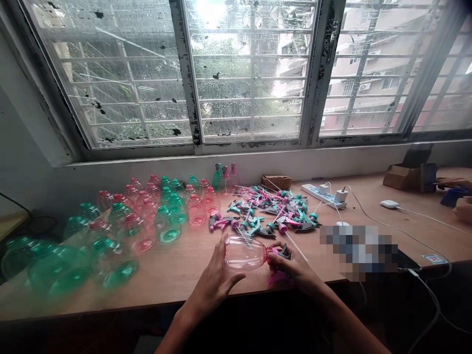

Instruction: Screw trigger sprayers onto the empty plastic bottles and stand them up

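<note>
Clear pink plastic, thin-walled by its look, spans the gap between the person's two hands. The left hand [212,275] cups the base of the pink bottle [243,253], its fingers along the wall and its thumb spread beneath. The right hand [295,266] pinches a pink-and-black spray head [283,251] at the neck; whether the thread is engaged cannot be told. The bottle is held on its side above the desk [177,275], base towards nine o'clock, mouth towards three.

It should be very light, and slippery where smooth; its broad belly would probably dent under a hard squeeze. The stiffer base and the ribbed neck look the best places to grip — one to steady, one to turn.

Outward, at twelve to one, lies a loose heap of spray heads [273,199]. Uncapped pink and green bottles [149,211] crowd ten o'clock, while bottles fitted with heads [217,176] stand just before twelve. A power strip [317,194] sits at two — and beyond it, another person's hands [463,211].
</note>
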The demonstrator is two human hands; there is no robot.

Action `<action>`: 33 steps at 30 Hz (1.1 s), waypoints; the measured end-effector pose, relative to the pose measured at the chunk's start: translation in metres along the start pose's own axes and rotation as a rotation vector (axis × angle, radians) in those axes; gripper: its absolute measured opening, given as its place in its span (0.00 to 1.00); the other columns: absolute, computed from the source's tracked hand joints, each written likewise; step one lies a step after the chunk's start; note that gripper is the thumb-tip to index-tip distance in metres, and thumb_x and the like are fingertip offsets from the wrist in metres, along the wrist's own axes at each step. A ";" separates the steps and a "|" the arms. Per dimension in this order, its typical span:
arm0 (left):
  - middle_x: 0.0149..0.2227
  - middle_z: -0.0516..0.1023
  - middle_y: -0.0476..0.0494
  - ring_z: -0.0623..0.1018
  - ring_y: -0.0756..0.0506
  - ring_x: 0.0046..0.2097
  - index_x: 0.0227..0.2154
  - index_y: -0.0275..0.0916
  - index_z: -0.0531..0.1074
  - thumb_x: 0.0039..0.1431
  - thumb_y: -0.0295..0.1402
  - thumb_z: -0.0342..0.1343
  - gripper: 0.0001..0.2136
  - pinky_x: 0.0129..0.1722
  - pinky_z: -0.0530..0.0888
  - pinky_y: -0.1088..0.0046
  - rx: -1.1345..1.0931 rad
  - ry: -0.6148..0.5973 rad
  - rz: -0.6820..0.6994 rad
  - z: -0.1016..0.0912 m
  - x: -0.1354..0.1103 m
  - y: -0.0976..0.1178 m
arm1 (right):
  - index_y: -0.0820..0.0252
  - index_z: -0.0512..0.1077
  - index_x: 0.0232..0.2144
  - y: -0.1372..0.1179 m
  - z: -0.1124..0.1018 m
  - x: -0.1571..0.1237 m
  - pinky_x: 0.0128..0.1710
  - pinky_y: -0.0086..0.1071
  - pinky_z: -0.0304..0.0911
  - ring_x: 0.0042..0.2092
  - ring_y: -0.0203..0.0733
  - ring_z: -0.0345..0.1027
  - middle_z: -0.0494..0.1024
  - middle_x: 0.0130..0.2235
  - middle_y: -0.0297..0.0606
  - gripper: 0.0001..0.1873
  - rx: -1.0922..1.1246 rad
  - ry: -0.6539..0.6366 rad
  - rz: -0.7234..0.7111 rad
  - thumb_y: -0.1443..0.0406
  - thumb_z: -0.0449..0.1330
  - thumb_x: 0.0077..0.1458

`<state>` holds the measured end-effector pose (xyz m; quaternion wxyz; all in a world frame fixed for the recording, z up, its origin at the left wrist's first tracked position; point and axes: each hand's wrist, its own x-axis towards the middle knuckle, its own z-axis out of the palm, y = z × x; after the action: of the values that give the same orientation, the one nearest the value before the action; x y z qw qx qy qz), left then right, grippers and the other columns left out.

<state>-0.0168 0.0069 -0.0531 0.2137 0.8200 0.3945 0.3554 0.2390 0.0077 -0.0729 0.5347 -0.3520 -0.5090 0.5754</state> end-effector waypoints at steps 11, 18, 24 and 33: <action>0.71 0.50 0.39 0.58 0.32 0.68 0.70 0.49 0.37 0.63 0.43 0.58 0.41 0.65 0.60 0.51 -0.028 0.029 -0.079 -0.002 0.000 0.004 | 0.58 0.70 0.41 0.002 -0.002 -0.002 0.26 0.30 0.64 0.26 0.39 0.71 0.78 0.25 0.31 0.20 -0.082 -0.026 -0.002 0.55 0.70 0.52; 0.73 0.38 0.44 0.66 0.37 0.65 0.69 0.57 0.31 0.66 0.37 0.55 0.40 0.63 0.64 0.57 -0.129 -0.014 -0.046 0.000 0.000 0.001 | 0.60 0.70 0.37 -0.001 0.001 0.000 0.29 0.32 0.66 0.27 0.38 0.71 0.78 0.28 0.33 0.19 -0.012 0.024 -0.008 0.53 0.69 0.53; 0.69 0.56 0.37 0.61 0.35 0.67 0.70 0.45 0.41 0.63 0.43 0.57 0.39 0.65 0.60 0.55 -0.159 -0.008 -0.121 -0.005 0.002 0.004 | 0.60 0.70 0.39 -0.003 0.000 -0.001 0.28 0.31 0.66 0.26 0.39 0.71 0.79 0.25 0.33 0.21 -0.043 -0.014 0.028 0.54 0.71 0.50; 0.72 0.47 0.42 0.65 0.37 0.66 0.69 0.56 0.34 0.64 0.39 0.57 0.40 0.65 0.61 0.54 -0.127 -0.012 -0.043 -0.002 0.000 -0.003 | 0.59 0.70 0.35 -0.003 0.004 -0.001 0.29 0.33 0.65 0.26 0.39 0.70 0.77 0.26 0.32 0.20 0.014 0.043 0.009 0.51 0.69 0.51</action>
<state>-0.0198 0.0086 -0.0537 0.2753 0.7981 0.3874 0.3704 0.2365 0.0061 -0.0695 0.5454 -0.3628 -0.4919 0.5735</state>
